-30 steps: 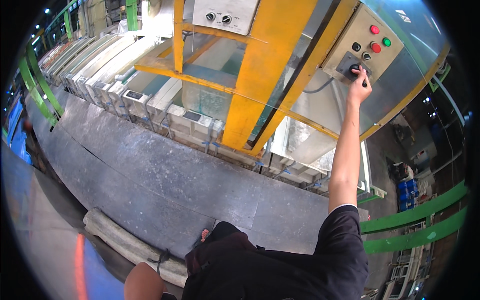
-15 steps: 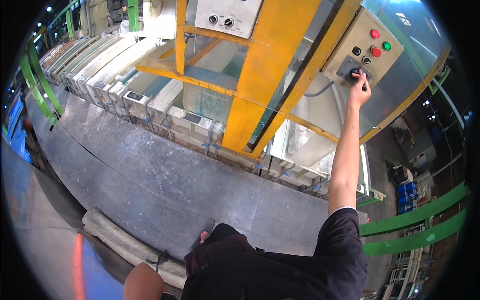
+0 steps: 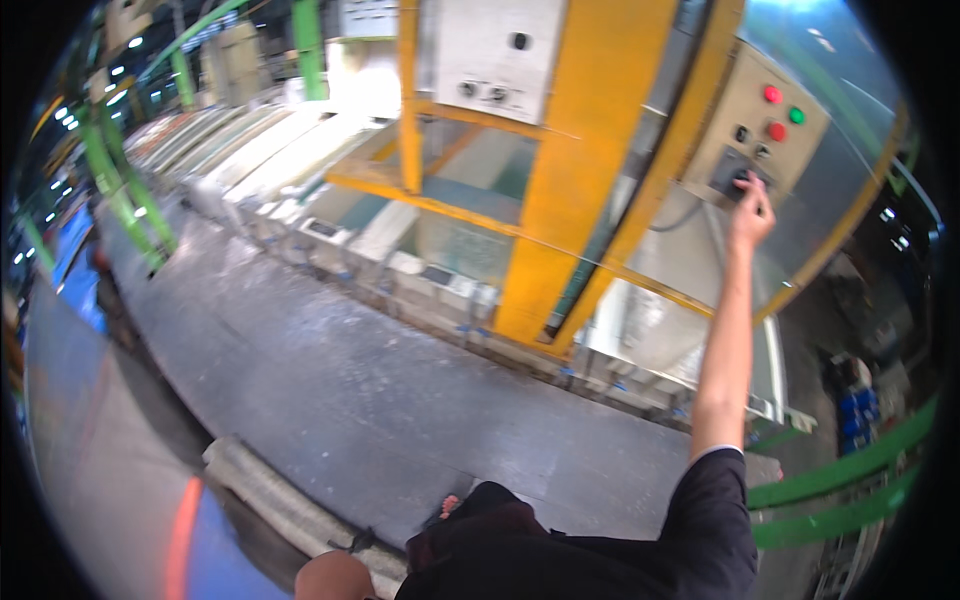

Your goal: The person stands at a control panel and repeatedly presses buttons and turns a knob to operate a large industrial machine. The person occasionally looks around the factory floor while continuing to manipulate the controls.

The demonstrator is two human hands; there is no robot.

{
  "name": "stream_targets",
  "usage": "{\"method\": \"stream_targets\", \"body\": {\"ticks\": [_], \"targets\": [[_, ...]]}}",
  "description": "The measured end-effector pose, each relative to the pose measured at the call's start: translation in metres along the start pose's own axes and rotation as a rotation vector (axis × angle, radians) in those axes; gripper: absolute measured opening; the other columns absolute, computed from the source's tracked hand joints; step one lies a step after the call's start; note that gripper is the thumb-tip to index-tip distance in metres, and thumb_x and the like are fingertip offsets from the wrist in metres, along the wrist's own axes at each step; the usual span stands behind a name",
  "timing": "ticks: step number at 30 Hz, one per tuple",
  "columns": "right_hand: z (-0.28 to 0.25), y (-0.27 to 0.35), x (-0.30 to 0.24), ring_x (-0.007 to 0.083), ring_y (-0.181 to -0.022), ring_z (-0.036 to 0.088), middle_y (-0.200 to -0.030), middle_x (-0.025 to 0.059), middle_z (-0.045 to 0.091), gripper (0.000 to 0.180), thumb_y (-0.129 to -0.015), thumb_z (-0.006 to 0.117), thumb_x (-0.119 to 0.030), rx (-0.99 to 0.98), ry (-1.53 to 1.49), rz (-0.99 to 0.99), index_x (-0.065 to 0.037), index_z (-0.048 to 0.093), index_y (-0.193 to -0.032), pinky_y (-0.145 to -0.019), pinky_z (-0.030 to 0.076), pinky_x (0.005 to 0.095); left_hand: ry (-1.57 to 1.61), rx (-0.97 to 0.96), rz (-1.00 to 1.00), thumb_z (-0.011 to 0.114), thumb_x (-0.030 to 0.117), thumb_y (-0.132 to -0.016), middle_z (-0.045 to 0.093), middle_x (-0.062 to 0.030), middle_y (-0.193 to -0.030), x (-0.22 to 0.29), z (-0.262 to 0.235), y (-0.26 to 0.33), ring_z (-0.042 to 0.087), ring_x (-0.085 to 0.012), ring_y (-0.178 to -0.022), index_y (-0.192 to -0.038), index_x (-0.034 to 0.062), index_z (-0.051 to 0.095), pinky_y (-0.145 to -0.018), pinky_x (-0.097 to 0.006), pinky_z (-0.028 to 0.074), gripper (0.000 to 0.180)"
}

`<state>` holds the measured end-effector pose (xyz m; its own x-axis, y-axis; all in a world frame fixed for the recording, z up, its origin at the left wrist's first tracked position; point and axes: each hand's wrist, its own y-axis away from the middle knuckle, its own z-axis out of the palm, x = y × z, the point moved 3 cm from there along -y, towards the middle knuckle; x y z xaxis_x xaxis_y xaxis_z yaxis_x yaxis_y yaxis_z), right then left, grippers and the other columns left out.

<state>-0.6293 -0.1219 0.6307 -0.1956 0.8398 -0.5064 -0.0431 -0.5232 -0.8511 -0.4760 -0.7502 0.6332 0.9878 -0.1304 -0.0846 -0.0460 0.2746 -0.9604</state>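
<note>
My right arm reaches forward to a beige control panel (image 3: 727,118) at the upper right. The fingers of my right hand (image 3: 752,214) are closed round a black joystick (image 3: 741,179) on a dark square plate low on that panel. Red and green buttons and black selector knobs sit above the joystick. Of my left arm only the bent elbow (image 3: 333,577) shows at the lower edge; the left hand is out of view.
A yellow steel frame (image 3: 570,170) carries a white control box (image 3: 497,60). Behind it stretches a row of liquid-filled tanks (image 3: 455,245). A grey walkway (image 3: 350,370) runs alongside. Green railings (image 3: 850,475) stand at right; a rolled grey mat (image 3: 270,500) lies behind me.
My view has swung, so the scene sits lower and further right, and more of the white box shows. The right hand stays on the joystick.
</note>
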Motion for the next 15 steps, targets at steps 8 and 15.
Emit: {"method": "stream_targets", "body": {"ticks": [8, 15], "targets": [[0.001, 0.004, -0.002, 0.0141, -0.101, 0.053, -0.101, 0.0054, 0.063, 0.034, -0.089, 0.046, -0.025, -0.022, 0.030, 0.049, -0.001, 0.066, -0.076, -0.088, 0.037, 0.0242, -0.818, -0.335, -1.636, 0.063, 0.015, -0.076, 0.056, -0.0083, -0.057, -0.083, -0.175, 0.404, 0.053, -0.0133, -0.055, -0.062, 0.0030, 0.052, -0.056, -0.028, 0.044, 0.021], [-0.001, 0.004, -0.001, 0.0129, -0.104, 0.052, -0.102, 0.0024, 0.063, 0.035, -0.090, 0.045, -0.027, -0.006, 0.093, 0.079, -0.003, 0.066, -0.078, -0.088, 0.036, 0.0230, -0.765, -1.242, -2.491, 0.053, 0.034, -0.072, 0.062, -0.0148, -0.096, 0.208, -0.298, 0.644, 0.056, -0.0305, -0.098, -0.090, 0.0098, 0.065, -0.083, -0.038, 0.045, 0.033]]}}
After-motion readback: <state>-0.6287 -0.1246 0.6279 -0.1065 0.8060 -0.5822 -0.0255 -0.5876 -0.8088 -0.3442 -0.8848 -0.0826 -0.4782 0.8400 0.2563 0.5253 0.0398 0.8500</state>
